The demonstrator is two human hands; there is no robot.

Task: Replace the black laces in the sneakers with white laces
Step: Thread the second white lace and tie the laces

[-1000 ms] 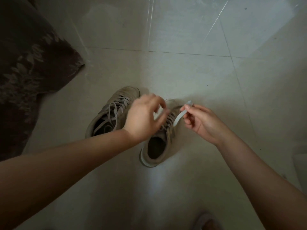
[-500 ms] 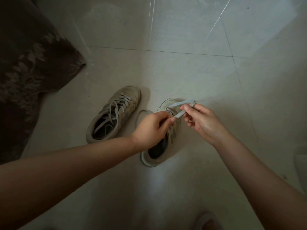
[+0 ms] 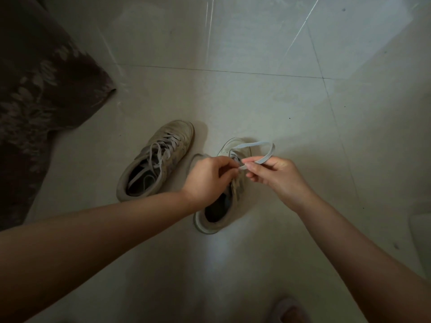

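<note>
We see both hands over right sneaker [image 3: 217, 220] on tiled floor [image 3: 256, 101]. Right hand [image 3: 277, 177] pinches white lace [image 3: 261, 151], which loops above toe. Left hand [image 3: 207, 180] fingertips pinched at eyelets; what they grasp, we cannot tell. Left sneaker [image 3: 156, 159] laced, just beside.

Pale tiled floor [image 3: 233, 94]; dark leaf-patterned fabric [image 3: 39, 89] far left, lying on floor.
</note>
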